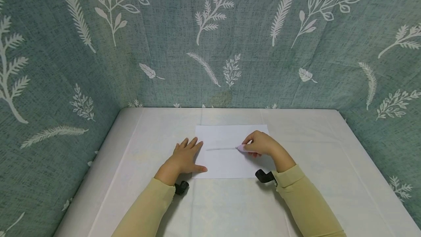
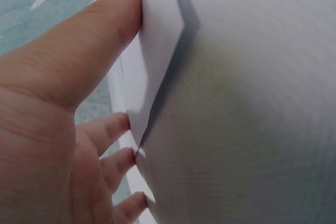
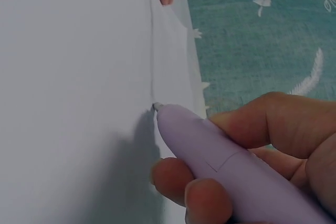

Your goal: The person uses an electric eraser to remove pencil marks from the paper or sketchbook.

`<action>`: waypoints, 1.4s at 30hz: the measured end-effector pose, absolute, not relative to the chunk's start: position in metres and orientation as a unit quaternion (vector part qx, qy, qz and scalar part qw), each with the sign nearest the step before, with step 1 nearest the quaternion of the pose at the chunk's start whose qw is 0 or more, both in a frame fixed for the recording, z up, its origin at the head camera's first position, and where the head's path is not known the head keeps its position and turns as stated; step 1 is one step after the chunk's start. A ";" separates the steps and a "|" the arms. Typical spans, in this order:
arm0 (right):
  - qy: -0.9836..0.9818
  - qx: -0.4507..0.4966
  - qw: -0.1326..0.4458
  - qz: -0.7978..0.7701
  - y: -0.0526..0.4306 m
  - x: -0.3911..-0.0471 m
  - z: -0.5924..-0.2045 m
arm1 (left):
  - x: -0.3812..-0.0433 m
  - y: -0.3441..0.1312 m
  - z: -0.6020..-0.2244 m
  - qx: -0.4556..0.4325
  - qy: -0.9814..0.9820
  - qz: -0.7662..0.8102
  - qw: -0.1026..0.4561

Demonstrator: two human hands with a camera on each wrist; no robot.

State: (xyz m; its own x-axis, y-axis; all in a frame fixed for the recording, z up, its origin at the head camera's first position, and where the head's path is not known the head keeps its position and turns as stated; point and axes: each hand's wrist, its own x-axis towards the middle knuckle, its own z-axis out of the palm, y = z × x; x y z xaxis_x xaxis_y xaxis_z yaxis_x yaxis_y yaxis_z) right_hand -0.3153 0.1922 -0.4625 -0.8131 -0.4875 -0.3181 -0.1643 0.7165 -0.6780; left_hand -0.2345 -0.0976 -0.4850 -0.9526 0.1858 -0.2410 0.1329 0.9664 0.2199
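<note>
A white sheet of paper [image 1: 230, 132] lies on the table, with a thin grey line [image 1: 220, 149] running across its middle. My right hand [image 1: 261, 145] pinches a thick lilac pen-shaped tool [image 3: 210, 156] between thumb and fingers. Its small metal tip [image 3: 157, 107] meets the paper at the right end of the line. At the sheet's left edge rests my left hand [image 1: 185, 158], fingers spread and thumb [image 2: 113, 17] lying over the paper. Seen from the left wrist, the paper's edge [image 2: 152, 85] stands slightly off the cloth. Part of the tool's body is hidden by the right hand.
White cloth covers the table [image 1: 138, 149]. Blue-green fabric [image 1: 171, 28] with a white leaf print rises behind it and on both sides. A black wrist device [image 1: 181, 187] shows at the left cuff and another black device [image 1: 264, 176] at the right one.
</note>
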 end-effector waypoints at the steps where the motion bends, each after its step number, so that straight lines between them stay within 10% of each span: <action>1: 0.894 -0.180 0.244 -0.330 0.192 -0.315 -0.463 | -0.234 -0.097 -0.485 0.081 0.983 0.101 0.131; 42: 0.901 -0.170 0.243 -0.316 0.188 -0.319 -0.458 | -0.236 -0.099 -0.487 0.081 0.983 0.097 0.135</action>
